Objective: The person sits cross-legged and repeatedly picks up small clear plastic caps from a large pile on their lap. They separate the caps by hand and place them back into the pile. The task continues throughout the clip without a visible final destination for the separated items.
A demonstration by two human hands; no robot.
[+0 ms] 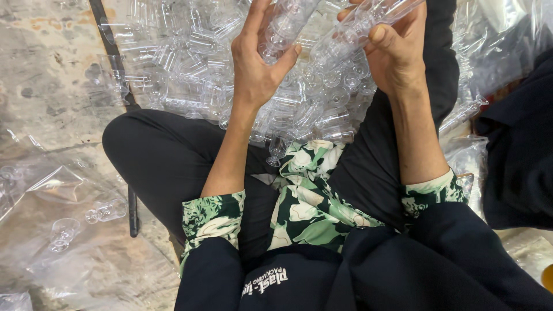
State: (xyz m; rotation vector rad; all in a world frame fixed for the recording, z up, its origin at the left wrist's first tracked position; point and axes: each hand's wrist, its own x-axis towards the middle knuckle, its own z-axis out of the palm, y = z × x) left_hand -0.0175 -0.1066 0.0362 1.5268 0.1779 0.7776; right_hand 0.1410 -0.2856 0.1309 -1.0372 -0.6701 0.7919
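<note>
At top centre, left hand (256, 60) and right hand (394, 52) each grasp a nested stack of clear plastic goblets (285, 26), tilted toward each other above the goblet pile (190, 63), seemingly for joining.

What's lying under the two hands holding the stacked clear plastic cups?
Below the left hand and right hand lies a heap of clear plastic stemmed cups, spilling over black trousers. The floor beneath the heap is covered.

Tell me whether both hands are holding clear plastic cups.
Yes: the left hand and right hand each grip a stack of clear plastic cups.
</note>
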